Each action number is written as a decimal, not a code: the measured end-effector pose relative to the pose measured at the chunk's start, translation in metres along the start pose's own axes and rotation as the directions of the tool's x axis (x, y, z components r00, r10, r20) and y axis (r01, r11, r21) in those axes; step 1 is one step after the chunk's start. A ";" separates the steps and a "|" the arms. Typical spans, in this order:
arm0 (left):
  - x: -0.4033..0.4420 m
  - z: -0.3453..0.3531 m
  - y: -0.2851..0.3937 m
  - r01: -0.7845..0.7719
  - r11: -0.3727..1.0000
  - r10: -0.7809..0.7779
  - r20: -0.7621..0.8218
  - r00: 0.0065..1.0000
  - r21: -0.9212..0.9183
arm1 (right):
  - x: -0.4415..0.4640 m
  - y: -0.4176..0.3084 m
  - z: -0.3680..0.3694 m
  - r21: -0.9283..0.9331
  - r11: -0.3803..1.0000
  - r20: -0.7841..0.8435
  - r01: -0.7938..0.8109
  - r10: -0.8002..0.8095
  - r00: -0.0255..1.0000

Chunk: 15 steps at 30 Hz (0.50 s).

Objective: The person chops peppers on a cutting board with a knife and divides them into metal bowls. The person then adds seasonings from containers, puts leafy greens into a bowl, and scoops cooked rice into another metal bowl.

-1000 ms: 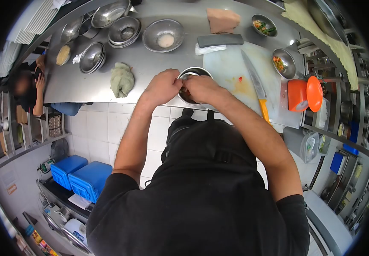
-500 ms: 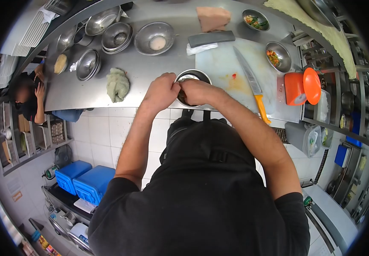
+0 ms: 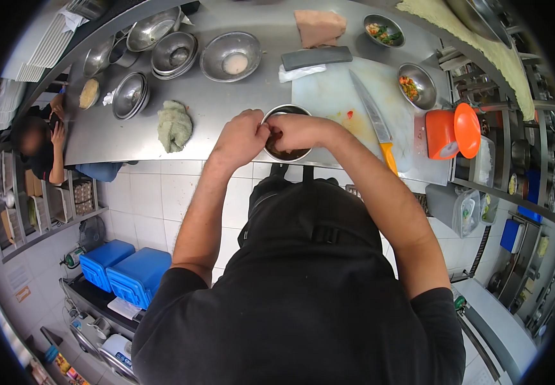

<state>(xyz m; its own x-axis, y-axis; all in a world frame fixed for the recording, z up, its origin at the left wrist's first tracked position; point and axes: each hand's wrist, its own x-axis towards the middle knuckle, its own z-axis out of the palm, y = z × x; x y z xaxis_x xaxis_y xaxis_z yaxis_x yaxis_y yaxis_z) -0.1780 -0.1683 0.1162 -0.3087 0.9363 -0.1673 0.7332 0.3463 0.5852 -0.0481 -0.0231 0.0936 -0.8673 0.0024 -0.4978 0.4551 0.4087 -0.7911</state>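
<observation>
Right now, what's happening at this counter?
By the near edge of the counter, a person's left hand holds the rim of a metal container while the right hand reaches inside. The contents are hard to make out. A knife lies on the cutting board to the right; a crumpled cloth sits to the left.

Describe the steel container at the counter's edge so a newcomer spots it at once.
Start at the long stainless-steel counter and go to its near edge. By the left side of the pale flat cutting board stands a round steel container. Unlike the silvery steel bowls farther back, it has the bare left hand at its rim and the bare right hand reaching inside.
</observation>
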 end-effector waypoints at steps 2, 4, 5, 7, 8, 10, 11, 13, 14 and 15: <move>0.001 0.000 -0.001 -0.002 1.000 0.002 0.006 1.000 -0.005 | 0.002 0.005 0.002 0.211 0.977 0.005 -0.033 0.032 0.999; 0.002 0.003 -0.005 -0.023 0.999 0.022 -0.025 0.999 -0.027 | 0.005 0.008 0.003 0.325 0.943 0.023 -0.079 0.076 0.997; 0.003 0.004 -0.005 -0.018 0.999 0.018 -0.024 1.000 -0.029 | 0.007 0.010 0.004 0.380 0.920 0.033 -0.102 0.096 0.995; 0.004 0.002 -0.003 -0.011 0.999 0.011 -0.022 1.000 -0.032 | 0.009 0.011 0.006 0.412 0.904 0.018 -0.110 0.113 0.993; 0.005 0.001 -0.001 -0.002 1.000 0.002 0.001 1.000 -0.020 | 0.009 0.011 0.007 0.428 0.896 0.011 -0.114 0.121 0.993; 0.007 -0.003 0.003 0.018 1.000 -0.018 0.046 0.999 0.006 | 0.010 0.013 0.008 0.460 0.879 0.018 -0.123 0.129 0.991; 0.007 -0.003 0.004 0.020 1.000 -0.020 0.048 0.999 0.003 | 0.010 0.015 0.008 0.476 0.870 0.022 -0.127 0.133 0.991; 0.007 0.000 0.003 0.023 1.000 -0.023 0.052 0.998 -0.003 | 0.009 0.012 0.007 0.450 0.877 0.058 -0.166 0.157 0.986; 0.007 0.002 0.003 0.023 1.000 -0.023 0.049 0.999 0.006 | 0.009 0.011 0.007 0.437 0.880 0.077 -0.186 0.170 0.982; 0.007 0.004 0.003 0.023 1.000 -0.024 0.047 0.999 0.014 | 0.008 0.010 0.007 0.430 0.883 0.082 -0.189 0.170 0.982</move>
<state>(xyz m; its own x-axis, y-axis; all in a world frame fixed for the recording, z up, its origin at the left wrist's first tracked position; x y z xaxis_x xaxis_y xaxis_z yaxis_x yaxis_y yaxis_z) -0.1751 -0.1608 0.1137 -0.2973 0.9296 -0.2178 0.7343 0.3685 0.5702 -0.0494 -0.0252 0.0794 -0.7579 -0.0033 -0.6523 0.6521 -0.0322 -0.7575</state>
